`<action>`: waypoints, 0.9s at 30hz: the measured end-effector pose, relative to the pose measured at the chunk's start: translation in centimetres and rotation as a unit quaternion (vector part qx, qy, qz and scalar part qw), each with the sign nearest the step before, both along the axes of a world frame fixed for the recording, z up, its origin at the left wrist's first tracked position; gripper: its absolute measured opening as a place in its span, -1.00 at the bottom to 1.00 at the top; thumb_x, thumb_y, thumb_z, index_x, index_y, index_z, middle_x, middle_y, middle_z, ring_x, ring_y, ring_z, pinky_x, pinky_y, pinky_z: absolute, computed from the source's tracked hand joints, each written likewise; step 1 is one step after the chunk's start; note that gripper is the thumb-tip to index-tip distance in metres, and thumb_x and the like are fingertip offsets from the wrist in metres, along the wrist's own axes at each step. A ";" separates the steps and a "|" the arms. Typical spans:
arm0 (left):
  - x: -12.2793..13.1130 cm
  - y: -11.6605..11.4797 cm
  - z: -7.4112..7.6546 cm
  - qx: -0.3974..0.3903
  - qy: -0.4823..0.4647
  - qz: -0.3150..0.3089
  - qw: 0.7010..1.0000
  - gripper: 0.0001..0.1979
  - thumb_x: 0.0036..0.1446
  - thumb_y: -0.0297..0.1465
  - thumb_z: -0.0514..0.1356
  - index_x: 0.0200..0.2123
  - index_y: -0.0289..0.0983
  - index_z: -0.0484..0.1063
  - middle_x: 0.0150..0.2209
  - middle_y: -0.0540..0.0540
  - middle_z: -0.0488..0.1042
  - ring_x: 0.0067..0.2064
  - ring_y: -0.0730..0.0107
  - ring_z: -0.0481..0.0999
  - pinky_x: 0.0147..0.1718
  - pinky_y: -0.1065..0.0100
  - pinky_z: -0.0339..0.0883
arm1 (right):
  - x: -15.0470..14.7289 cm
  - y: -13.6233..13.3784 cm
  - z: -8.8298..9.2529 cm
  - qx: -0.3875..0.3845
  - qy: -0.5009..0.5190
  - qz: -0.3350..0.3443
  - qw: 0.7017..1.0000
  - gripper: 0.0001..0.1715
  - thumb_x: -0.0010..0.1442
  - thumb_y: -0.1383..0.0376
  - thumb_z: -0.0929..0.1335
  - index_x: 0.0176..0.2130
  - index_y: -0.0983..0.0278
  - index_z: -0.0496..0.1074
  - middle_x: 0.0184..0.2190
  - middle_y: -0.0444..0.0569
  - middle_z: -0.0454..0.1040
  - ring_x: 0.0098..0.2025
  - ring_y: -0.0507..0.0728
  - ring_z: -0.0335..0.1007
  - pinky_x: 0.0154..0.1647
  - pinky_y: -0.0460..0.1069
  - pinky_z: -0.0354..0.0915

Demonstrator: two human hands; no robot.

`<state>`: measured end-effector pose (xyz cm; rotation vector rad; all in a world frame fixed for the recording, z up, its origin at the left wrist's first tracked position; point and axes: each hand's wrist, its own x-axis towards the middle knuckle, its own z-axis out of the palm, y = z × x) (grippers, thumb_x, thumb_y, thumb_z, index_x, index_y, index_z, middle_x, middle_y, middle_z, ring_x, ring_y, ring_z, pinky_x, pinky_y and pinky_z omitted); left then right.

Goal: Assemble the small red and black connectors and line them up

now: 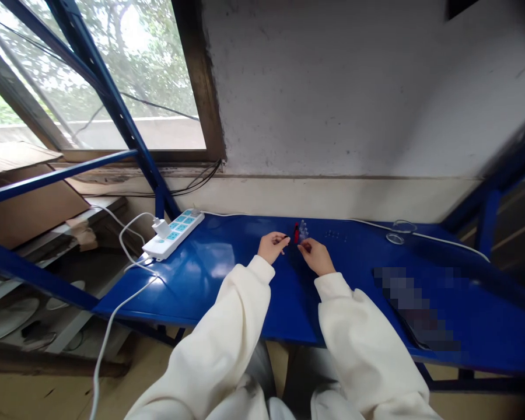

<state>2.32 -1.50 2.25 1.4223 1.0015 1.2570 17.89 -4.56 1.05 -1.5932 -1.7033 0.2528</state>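
Over blue table (289, 297), near red item (296, 234): left hand (271, 246) pinching small dark piece (287, 237); right hand (317, 256) curled (grip unclear).

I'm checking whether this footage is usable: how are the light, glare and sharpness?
In the head view, the window is partly washed out, glare whitens the left of the blue table, and shadow dims the wall rightward; also in the head view, blocky pixels cover a patch at the table's right, and clear pieces by the right hand lack detail.

A brown-framed window (153, 73) is letting daylight in beside a scuffed grey wall (332, 87) while a glossy blue table (291, 297) is reflecting it.
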 end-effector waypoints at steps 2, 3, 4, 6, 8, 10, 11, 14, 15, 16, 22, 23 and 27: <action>0.9 0.5 -0.4 0.033 0.066 0.014 0.997 -0.77 -0.20 -0.29 0.26 -0.46 -0.33 0.43 -0.58 -0.04 0.39 -0.60 0.54 0.31 -0.57 0.44 0.20 | 0.7 0.1 -0.3 -0.030 -0.012 -0.054 0.998 -0.86 0.02 0.26 0.28 -0.41 0.26 0.40 -0.49 -0.02 0.46 -0.45 0.08 0.36 -0.48 -0.09 0.16; 1.4 0.8 -0.6 0.053 0.099 0.024 0.993 -0.79 -0.21 -0.30 0.27 -0.47 -0.32 0.45 -0.58 -0.04 0.40 -0.57 0.52 0.32 -0.53 0.42 0.21 | 0.8 0.2 -0.4 -0.039 -0.019 -0.073 0.996 -0.87 0.01 0.27 0.29 -0.42 0.26 0.40 -0.49 -0.01 0.47 -0.45 0.08 0.36 -0.49 -0.09 0.15; 1.8 1.1 -0.8 0.068 0.127 0.033 0.989 -0.81 -0.21 -0.31 0.27 -0.49 -0.30 0.45 -0.57 -0.05 0.41 -0.54 0.50 0.33 -0.50 0.41 0.21 | 0.9 0.2 -0.5 -0.046 -0.024 -0.087 0.995 -0.88 0.00 0.27 0.30 -0.43 0.26 0.41 -0.49 0.01 0.47 -0.45 0.09 0.37 -0.50 -0.09 0.14; 2.6 1.4 -1.2 0.084 0.162 0.048 0.982 -0.84 -0.21 -0.32 0.27 -0.50 -0.28 0.46 -0.56 -0.05 0.41 -0.51 0.47 0.34 -0.45 0.40 0.20 | 0.9 0.4 -0.6 -0.057 -0.032 -0.106 0.992 -0.87 0.00 0.26 0.30 -0.44 0.24 0.42 -0.49 0.02 0.48 -0.45 0.11 0.38 -0.52 -0.08 0.13; 3.1 1.5 -1.4 0.084 0.180 0.059 0.978 -0.85 -0.19 -0.32 0.26 -0.50 -0.27 0.46 -0.55 -0.06 0.41 -0.51 0.46 0.33 -0.45 0.39 0.18 | 0.8 0.6 -0.7 -0.069 -0.039 -0.121 0.989 -0.85 0.02 0.23 0.30 -0.44 0.23 0.43 -0.50 0.02 0.49 -0.45 0.12 0.39 -0.53 -0.08 0.12; 3.3 1.4 -1.7 0.088 0.205 0.072 0.972 -0.87 -0.17 -0.33 0.25 -0.50 -0.26 0.46 -0.53 -0.06 0.41 -0.50 0.44 0.33 -0.45 0.40 0.15 | 0.7 0.8 -0.8 -0.081 -0.050 -0.132 0.987 -0.82 0.02 0.20 0.29 -0.43 0.22 0.44 -0.50 0.01 0.49 -0.44 0.13 0.39 -0.54 -0.08 0.12; 3.4 1.3 -1.8 0.093 0.223 0.077 0.967 -0.88 -0.16 -0.34 0.24 -0.50 -0.26 0.45 -0.53 -0.06 0.41 -0.49 0.44 0.33 -0.45 0.40 0.14 | 0.6 0.9 -1.0 -0.084 -0.056 -0.135 0.986 -0.81 0.02 0.19 0.29 -0.42 0.22 0.45 -0.50 0.01 0.49 -0.44 0.13 0.39 -0.54 -0.08 0.12; 3.4 1.1 -2.0 0.113 0.293 0.085 0.946 -0.91 -0.14 -0.36 0.22 -0.54 -0.27 0.43 -0.53 -0.06 0.38 -0.49 0.42 0.30 -0.47 0.40 0.10 | 0.7 1.0 -1.3 -0.083 -0.074 -0.139 0.984 -0.79 0.02 0.17 0.29 -0.43 0.22 0.45 -0.50 0.01 0.49 -0.45 0.12 0.39 -0.55 -0.08 0.12; 3.4 1.1 -2.0 0.121 0.315 0.086 0.937 -0.91 -0.14 -0.37 0.21 -0.55 -0.27 0.43 -0.53 -0.06 0.38 -0.48 0.42 0.30 -0.47 0.40 0.08 | 0.7 1.0 -1.3 -0.082 -0.080 -0.140 0.984 -0.79 0.02 0.17 0.29 -0.43 0.22 0.45 -0.50 0.01 0.49 -0.45 0.12 0.39 -0.55 -0.08 0.12; 3.3 1.1 -2.0 0.127 0.336 0.087 0.929 -0.91 -0.13 -0.36 0.21 -0.55 -0.27 0.42 -0.53 -0.06 0.37 -0.48 0.41 0.30 -0.48 0.39 0.08 | 0.7 1.0 -1.4 -0.081 -0.085 -0.142 0.983 -0.80 0.01 0.17 0.29 -0.42 0.22 0.46 -0.49 0.01 0.49 -0.45 0.11 0.39 -0.55 -0.08 0.12; 3.3 1.0 -2.0 0.112 0.424 0.093 0.894 -0.86 -0.12 -0.31 0.21 -0.52 -0.27 0.43 -0.49 -0.07 0.40 -0.42 0.36 0.33 -0.47 0.37 0.07 | 0.5 0.6 -0.8 -0.102 -0.103 -0.144 0.979 -0.77 0.00 0.17 0.30 -0.35 0.24 0.45 -0.45 0.03 0.49 -0.42 0.12 0.40 -0.53 -0.08 0.13; 3.2 1.0 -2.0 0.109 0.434 0.092 0.890 -0.85 -0.12 -0.29 0.20 -0.52 -0.27 0.43 -0.48 -0.07 0.40 -0.41 0.35 0.34 -0.46 0.37 0.08 | 0.5 0.5 -0.6 -0.110 -0.105 -0.143 0.978 -0.76 0.01 0.17 0.30 -0.33 0.24 0.44 -0.43 0.03 0.50 -0.40 0.12 0.40 -0.52 -0.08 0.14; 3.0 0.7 -1.7 0.103 0.462 0.093 0.876 -0.83 -0.11 -0.27 0.20 -0.46 -0.25 0.43 -0.44 -0.05 0.41 -0.34 0.34 0.35 -0.41 0.37 0.13 | 0.1 0.1 0.2 -0.159 -0.111 -0.142 0.971 -0.71 0.04 0.17 0.27 -0.26 0.25 0.42 -0.35 0.02 0.49 -0.29 0.14 0.40 -0.41 -0.06 0.17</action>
